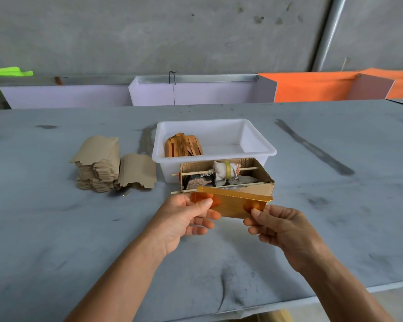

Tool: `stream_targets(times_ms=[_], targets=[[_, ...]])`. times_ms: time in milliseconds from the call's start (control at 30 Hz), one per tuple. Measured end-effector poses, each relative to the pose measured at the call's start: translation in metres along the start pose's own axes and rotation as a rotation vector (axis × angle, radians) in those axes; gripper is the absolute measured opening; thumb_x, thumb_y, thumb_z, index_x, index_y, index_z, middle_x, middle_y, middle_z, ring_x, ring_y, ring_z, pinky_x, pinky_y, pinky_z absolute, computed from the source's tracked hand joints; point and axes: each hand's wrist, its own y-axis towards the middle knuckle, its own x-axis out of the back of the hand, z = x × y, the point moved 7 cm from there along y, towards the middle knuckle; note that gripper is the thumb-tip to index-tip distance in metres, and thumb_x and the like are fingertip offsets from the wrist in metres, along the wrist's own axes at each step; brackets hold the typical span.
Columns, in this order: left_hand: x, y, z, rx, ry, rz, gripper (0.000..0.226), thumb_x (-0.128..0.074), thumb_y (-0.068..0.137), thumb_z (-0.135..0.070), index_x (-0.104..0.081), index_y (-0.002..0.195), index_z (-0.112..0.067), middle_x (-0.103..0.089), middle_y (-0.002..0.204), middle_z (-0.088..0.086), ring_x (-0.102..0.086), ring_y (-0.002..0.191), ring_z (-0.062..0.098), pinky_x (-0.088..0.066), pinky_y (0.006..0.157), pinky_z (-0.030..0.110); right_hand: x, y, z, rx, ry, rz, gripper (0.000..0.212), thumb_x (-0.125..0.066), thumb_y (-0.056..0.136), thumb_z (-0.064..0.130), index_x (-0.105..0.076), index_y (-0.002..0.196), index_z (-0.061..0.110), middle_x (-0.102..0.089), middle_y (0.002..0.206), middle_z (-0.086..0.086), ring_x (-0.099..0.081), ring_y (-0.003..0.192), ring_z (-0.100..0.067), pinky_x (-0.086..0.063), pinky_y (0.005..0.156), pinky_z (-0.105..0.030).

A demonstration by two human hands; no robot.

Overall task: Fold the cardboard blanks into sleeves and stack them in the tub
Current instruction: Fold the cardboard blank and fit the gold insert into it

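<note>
Nearest you, your left hand point(186, 217) and right hand point(279, 226) each pinch an end of 1 gold blank point(233, 203), held above the tabletop point(56, 228). Beyond sits an open cardboard box point(254, 182) (rags and sticks inside), then the white tub point(261, 147) holding folded sleeves point(183, 145); plain blanks point(98, 168) are stacked toward the left edge. An uneven pinch could crease it crooked. No writing is legible.

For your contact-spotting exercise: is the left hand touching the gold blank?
Touching. The head view shows the left hand with its thumb pressed on the gold blank.
</note>
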Motion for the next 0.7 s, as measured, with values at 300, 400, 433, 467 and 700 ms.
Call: stream_targets(times_ms=[300,400,433,467,700], targets=[[-0.001,-0.002,0.002,-0.057,-0.009,-0.098,0.005,-0.063,0.088,-0.006,-0.066,0.090,-0.007,-0.071,0.068,0.008,-0.063,0.052,0.011,-0.051,0.050,0.018,-0.004,-0.001,0.004,0.012,0.015,-0.028,0.013,-0.057,0.091,0.013,-0.066,0.095,0.005,-0.072,0.077,-0.011,-0.066,0.061,-0.015,-0.048,0.058,-0.025],[-0.001,-0.002,0.003,-0.062,0.014,-0.130,0.003,-0.062,0.088,-0.008,-0.064,0.087,-0.008,-0.072,0.067,0.007,-0.064,0.053,0.011,-0.052,0.051,0.018,-0.005,-0.001,0.003,0.002,0.031,-0.031,0.013,-0.057,0.091,0.013,-0.066,0.096,0.006,-0.073,0.081,-0.012,-0.067,0.065,-0.018,-0.049,0.059,-0.026],[-0.001,-0.002,0.004,-0.060,0.011,-0.142,0.002,-0.063,0.088,-0.009,-0.064,0.087,-0.008,-0.072,0.068,0.007,-0.065,0.053,0.011,-0.052,0.051,0.018,-0.005,-0.001,0.002,-0.003,0.036,-0.034,0.012,-0.057,0.091,0.013,-0.066,0.095,0.006,-0.073,0.082,-0.012,-0.068,0.066,-0.018,-0.049,0.060,-0.027],[0.000,-0.002,0.005,-0.055,0.006,-0.152,0.002,-0.063,0.088,-0.010,-0.064,0.088,-0.009,-0.073,0.068,0.007,-0.065,0.054,0.011,-0.053,0.051,0.018,-0.005,-0.001,0.001,-0.011,0.042,-0.040,0.011,-0.056,0.091,0.012,-0.065,0.093,0.006,-0.073,0.081,-0.012,-0.068,0.067,-0.018,-0.050,0.061,-0.027],[0.004,0.000,0.011,-0.074,-0.060,-0.256,0.003,-0.067,0.085,-0.009,-0.068,0.082,-0.010,-0.073,0.070,0.005,-0.067,0.060,0.010,-0.055,0.059,0.020,-0.004,0.001,-0.003,-0.029,0.109,-0.108,0.006,-0.061,0.087,0.007,-0.064,0.084,0.002,-0.071,0.072,-0.012,-0.066,0.064,-0.016,-0.051,0.062,-0.027]])
